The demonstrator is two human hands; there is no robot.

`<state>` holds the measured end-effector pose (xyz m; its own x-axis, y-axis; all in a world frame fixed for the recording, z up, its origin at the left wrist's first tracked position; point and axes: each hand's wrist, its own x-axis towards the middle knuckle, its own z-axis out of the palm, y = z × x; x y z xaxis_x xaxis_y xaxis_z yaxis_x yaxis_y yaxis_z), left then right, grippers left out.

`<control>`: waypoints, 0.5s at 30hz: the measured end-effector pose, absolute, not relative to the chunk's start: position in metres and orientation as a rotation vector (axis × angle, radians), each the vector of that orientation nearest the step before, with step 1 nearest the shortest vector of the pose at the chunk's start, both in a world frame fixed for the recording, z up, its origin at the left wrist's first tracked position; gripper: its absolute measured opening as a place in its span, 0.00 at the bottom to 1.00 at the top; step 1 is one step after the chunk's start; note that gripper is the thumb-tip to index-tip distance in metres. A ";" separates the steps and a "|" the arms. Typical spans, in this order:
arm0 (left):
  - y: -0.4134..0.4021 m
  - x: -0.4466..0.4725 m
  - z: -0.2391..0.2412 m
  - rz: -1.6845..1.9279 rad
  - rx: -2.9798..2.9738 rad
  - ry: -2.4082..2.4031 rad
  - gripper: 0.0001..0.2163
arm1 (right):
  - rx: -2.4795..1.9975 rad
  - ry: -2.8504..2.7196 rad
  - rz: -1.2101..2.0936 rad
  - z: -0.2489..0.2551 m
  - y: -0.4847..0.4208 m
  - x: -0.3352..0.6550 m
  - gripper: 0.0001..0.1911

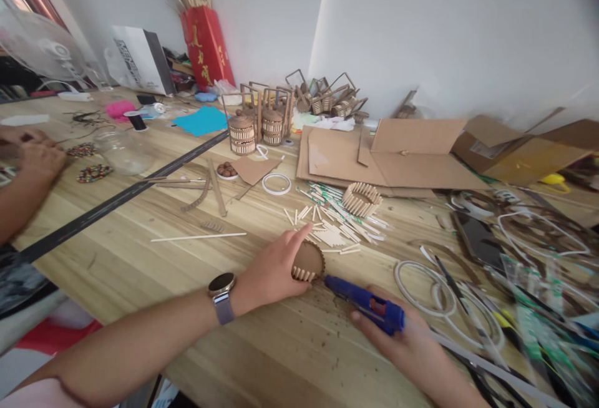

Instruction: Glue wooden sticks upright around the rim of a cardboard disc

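Note:
My left hand [275, 269], with a watch on the wrist, grips a round cardboard disc [309, 261] edged with short wooden sticks, holding it down on the wooden table [140, 252]. My right hand [403, 339] holds a blue glue gun [362, 302] whose nozzle points at the disc's right edge. Just beyond the disc lies a scatter of cut wooden sticks [332, 227]. A ring of upright sticks [361, 198] stands behind them.
Flat cardboard sheets [374, 155] lie at the back right. Small stick baskets [255, 127] stand mid-table, with a red box of dried stalks [206, 46] behind them. White rings, wires and tools [491, 283] clutter the right. Another person's hands [32, 152] work at the far left.

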<state>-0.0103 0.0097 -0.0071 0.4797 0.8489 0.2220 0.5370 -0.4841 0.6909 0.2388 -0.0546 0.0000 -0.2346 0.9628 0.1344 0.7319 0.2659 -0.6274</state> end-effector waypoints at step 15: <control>0.011 -0.011 -0.007 0.740 2.179 1.145 0.49 | -1.991 -2.153 0.811 0.035 -0.043 0.259 0.27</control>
